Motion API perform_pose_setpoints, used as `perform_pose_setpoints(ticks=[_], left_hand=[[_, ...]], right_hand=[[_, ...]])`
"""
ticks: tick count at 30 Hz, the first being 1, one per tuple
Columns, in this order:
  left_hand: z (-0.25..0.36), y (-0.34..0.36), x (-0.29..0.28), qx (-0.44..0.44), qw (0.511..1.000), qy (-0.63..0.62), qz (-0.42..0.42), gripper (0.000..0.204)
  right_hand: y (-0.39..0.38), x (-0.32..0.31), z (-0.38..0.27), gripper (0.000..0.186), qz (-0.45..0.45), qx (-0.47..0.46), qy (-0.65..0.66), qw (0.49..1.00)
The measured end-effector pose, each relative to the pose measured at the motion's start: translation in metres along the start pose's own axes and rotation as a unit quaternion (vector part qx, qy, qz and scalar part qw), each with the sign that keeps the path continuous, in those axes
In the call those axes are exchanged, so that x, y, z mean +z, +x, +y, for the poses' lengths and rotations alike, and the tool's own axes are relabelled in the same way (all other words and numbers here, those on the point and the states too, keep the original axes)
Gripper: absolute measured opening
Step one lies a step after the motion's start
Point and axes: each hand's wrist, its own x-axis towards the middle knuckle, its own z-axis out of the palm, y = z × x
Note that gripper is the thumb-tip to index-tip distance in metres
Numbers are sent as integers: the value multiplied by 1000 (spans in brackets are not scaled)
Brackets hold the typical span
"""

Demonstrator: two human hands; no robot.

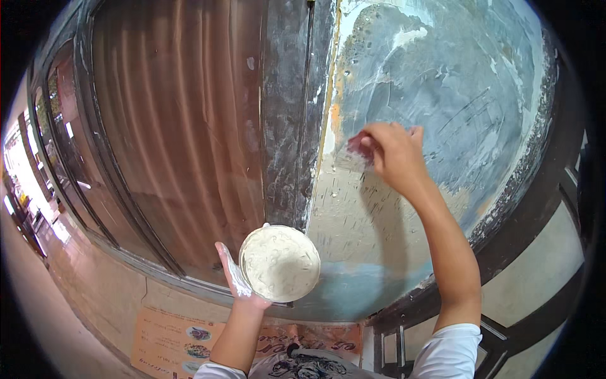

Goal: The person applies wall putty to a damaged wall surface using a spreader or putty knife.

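Observation:
My left hand [237,276], its thumb smeared with white, supports a round tub of cream-coloured putty [281,264] from below and the side. Most of those fingers are hidden under the tub. Up at the wall, my right hand [396,155] is closed around a putty scraper [360,150], dark red at the grip and blurred at the blade. The blade is at the wall, near the left edge of the grey panel [435,95]. Beneath it spreads a beige coat of putty [353,202] with dark streaks showing through.
A dark, paint-spotted post [284,114] stands left of the panel. Beyond it is a glass pane with brown curtains [177,126]. Dark-framed woodwork [536,252] borders the right. A printed orange banner [164,341] lies on the floor below.

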Motion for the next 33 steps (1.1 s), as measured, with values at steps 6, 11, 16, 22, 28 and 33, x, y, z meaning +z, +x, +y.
perform_pose_setpoints(ticks=[6, 11, 16, 22, 28, 33], left_hand=[[1, 1, 4, 1, 1000, 3, 14, 107], [-6, 8, 15, -19, 1000, -10, -11, 107], [-12, 11, 18, -16, 1000, -17, -19, 105], [-18, 12, 14, -20, 999, -37, -27, 105], [-27, 9, 23, -9, 1000, -1, -1, 105], [-37, 17, 37, 8, 1000, -2, 0, 105]], right_hand=[[1, -7, 1, 7, 42, 23, 40, 998], [-2, 1, 5, 8, -1, -5, -20, 1000], [1, -4, 4, 9, 37, 22, 33, 999], [9, -2, 4, 7, 55, 11, 23, 998], [2, 1, 9, 6, 2, -10, 14, 1000], [13, -20, 11, 9, 49, 52, 69, 995]])
